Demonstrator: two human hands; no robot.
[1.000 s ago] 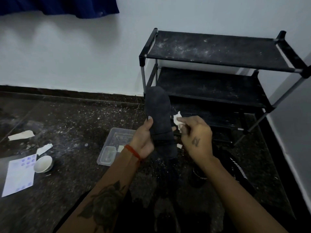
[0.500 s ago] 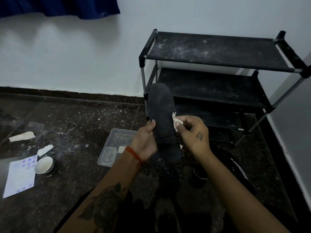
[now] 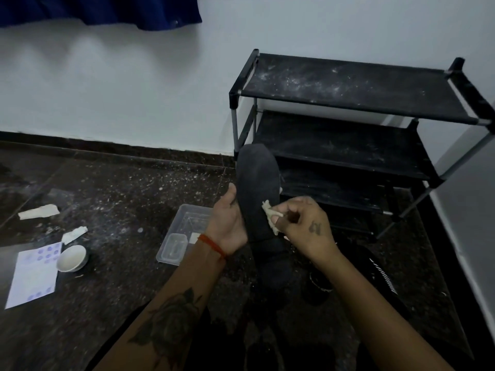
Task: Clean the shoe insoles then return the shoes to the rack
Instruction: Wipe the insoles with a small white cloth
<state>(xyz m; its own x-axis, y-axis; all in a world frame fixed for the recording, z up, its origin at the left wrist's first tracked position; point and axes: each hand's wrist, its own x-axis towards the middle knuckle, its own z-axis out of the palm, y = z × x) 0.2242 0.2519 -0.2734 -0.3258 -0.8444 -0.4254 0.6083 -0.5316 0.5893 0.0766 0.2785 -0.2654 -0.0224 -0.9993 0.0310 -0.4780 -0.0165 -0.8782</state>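
- Head view: the left hand [image 3: 229, 223] grips a dark, flat fabric shoe insole [image 3: 259, 199], upright in front of the black three-shelf metal shoe rack [image 3: 348, 113].
- The right hand [image 3: 304, 226] pinches a crumpled white tissue [image 3: 269, 214], now pressed onto the insole's middle rather than beside its edge a second ago.
- Wiping seems underway; the black shoe [image 3: 375, 269] waits on the floor.

Dark insole [image 3: 258, 194] upright, toe end up, in front of black three-tier rack [image 3: 348, 103]. Rack shelves dusty, white specks. Black shoe [image 3: 375, 269] on floor by rack base.
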